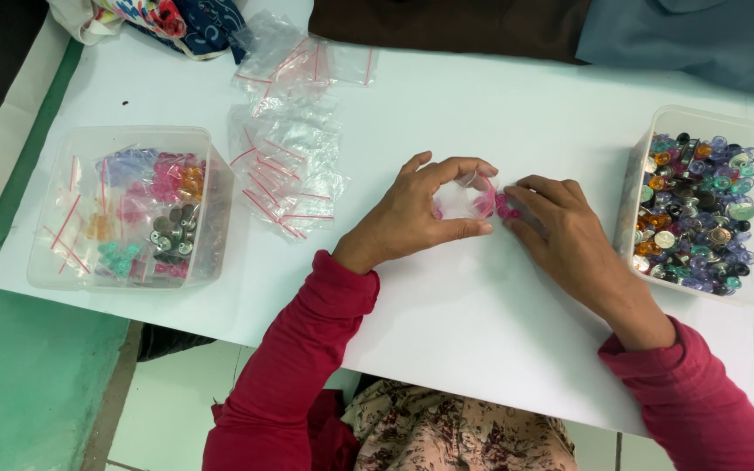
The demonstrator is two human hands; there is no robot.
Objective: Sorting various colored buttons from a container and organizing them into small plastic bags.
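At mid frame, the left hand [412, 218] is curling its fingers [451, 169] around a small clear bag [462, 199], holding its mouth open just above the tabletop [447, 323]. The right hand [569, 240] is pressing its fingers together on pink beads [505, 208] at the opening. Keeping the mouth wide looks wise. Right, a bead tub [700, 209]; left, a tub of filled bags [133, 209]; beyond, empty bags [285, 166].
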